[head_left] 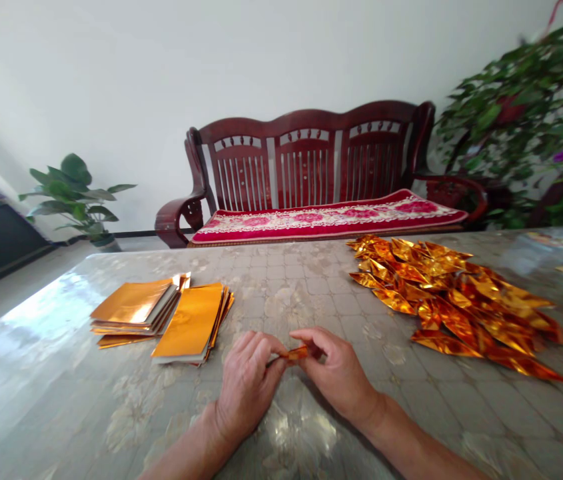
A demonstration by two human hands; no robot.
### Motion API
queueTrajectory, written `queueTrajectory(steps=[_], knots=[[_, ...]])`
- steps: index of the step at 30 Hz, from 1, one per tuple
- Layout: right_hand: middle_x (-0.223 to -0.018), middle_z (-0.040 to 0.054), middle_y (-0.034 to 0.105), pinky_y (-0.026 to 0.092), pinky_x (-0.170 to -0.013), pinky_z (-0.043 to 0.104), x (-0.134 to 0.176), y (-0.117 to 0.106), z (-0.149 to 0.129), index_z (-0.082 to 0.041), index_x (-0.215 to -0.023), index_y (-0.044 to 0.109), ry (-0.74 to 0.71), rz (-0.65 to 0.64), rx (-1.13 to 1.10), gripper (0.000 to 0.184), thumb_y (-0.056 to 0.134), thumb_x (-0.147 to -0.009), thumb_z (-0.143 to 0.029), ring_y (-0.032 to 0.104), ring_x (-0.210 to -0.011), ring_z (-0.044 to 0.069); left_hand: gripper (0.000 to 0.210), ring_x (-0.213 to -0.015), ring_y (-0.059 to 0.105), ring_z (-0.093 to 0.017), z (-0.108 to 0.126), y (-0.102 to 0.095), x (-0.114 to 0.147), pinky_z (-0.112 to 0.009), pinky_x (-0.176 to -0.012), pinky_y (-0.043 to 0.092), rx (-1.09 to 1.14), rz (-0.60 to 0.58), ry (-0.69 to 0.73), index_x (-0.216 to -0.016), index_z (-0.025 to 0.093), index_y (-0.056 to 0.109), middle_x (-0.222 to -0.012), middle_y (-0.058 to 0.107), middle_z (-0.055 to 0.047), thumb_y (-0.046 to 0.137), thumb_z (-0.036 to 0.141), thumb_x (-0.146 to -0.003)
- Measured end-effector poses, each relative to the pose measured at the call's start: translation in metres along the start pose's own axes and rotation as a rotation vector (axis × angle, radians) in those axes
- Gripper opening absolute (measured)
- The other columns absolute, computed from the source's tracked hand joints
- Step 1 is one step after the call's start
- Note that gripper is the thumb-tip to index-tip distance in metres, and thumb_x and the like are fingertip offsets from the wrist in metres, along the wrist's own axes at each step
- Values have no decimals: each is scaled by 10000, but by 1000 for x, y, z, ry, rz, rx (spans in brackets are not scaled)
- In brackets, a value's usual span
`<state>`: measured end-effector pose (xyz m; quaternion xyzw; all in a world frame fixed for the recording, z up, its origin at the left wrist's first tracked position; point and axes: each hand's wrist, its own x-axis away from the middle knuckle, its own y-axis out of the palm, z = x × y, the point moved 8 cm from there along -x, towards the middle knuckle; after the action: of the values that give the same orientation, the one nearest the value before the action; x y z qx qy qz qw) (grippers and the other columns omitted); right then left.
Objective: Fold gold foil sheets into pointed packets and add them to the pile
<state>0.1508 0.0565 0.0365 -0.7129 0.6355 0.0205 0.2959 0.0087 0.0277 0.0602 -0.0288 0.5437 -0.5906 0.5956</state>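
Note:
Between my two hands is a small folded piece of gold foil paper (297, 353), held just above the near middle of the table. My left hand (250, 373) pinches its left end between thumb and fingers. At its right end, my right hand (338, 370) grips it with thumb and fingertips. Left of my hands lie two stacks of flat gold foil paper, a nearer stack (191, 323) and a farther stack (131, 303) that touch or overlap. To the right is a heap of folded gold foil pieces (451, 293), pointed at their ends.
The table (281, 280) has a patterned, glossy cover. A clear plastic bag (544, 250) lies at its far right. Beyond the table stands a dark red wooden bench (306, 163) with a red floral cushion (331, 217). Potted plants stand left (78, 193) and right (516, 113).

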Motion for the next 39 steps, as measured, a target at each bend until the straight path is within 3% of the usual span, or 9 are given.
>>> queueTrajectory(steps=[8, 16, 20, 26, 32, 37, 39], knots=[[-778, -18, 696, 502, -673, 225, 2, -4, -1, -226, -1025, 713, -7, 84, -18, 285, 644, -772, -114, 635, -686, 127, 99, -765, 532, -169, -8, 3, -2, -281, -702, 376, -1, 4, -99, -825, 205, 561, -792, 615, -1, 567, 164, -915], [-827, -3, 722, 513, -724, 241, 1, -8, 0, -244, -1037, 724, 2, 82, 28, 266, 653, -797, -154, 645, -717, 136, 173, -621, 501, -129, -41, 24, 9, -237, -603, 383, 301, -83, -490, -791, 194, 569, -670, 543, 38, 560, 334, -891], [-840, 5, 735, 516, -696, 241, 0, -9, 5, -238, -1035, 731, 50, 85, -6, 267, 634, -793, -181, 644, -692, 136, 211, -634, 519, -133, -42, 27, 11, -237, -627, 406, 437, -69, -581, -785, 191, 559, -667, 552, 36, 538, 376, -886], [-752, -12, 712, 513, -627, 231, -4, -4, 9, -217, -979, 732, 118, 35, -121, 252, 630, -749, -195, 611, -616, 126, 180, -644, 526, -133, -38, 24, 3, -231, -621, 405, 455, -46, -568, -879, 183, 628, -712, 599, 22, 576, 354, -854], [-792, 2, 701, 517, -635, 242, -3, 0, 12, -202, -1028, 701, 173, 12, -194, 262, 628, -780, -248, 623, -653, 134, 223, -569, 437, -112, -42, 29, 2, -216, -542, 316, 378, -100, -560, -705, 166, 623, -594, 502, 41, 603, 358, -816], [-906, 9, 690, 509, -674, 256, -2, 1, 6, -225, -1143, 652, 192, 10, -34, 405, 712, -750, -301, 618, -714, 143, 167, -537, 390, -98, -40, 34, 7, -212, -518, 276, 328, -144, -605, -718, 159, 637, -568, 471, 59, 626, 314, -780], [-900, 5, 692, 510, -717, 266, -1, 1, 7, -231, -1130, 652, 210, 26, 16, 382, 699, -753, -270, 636, -762, 155, 164, -548, 400, -99, -38, 34, 6, -210, -526, 283, 319, -147, -601, -732, 161, 648, -578, 483, 58, 618, 310, -792]])
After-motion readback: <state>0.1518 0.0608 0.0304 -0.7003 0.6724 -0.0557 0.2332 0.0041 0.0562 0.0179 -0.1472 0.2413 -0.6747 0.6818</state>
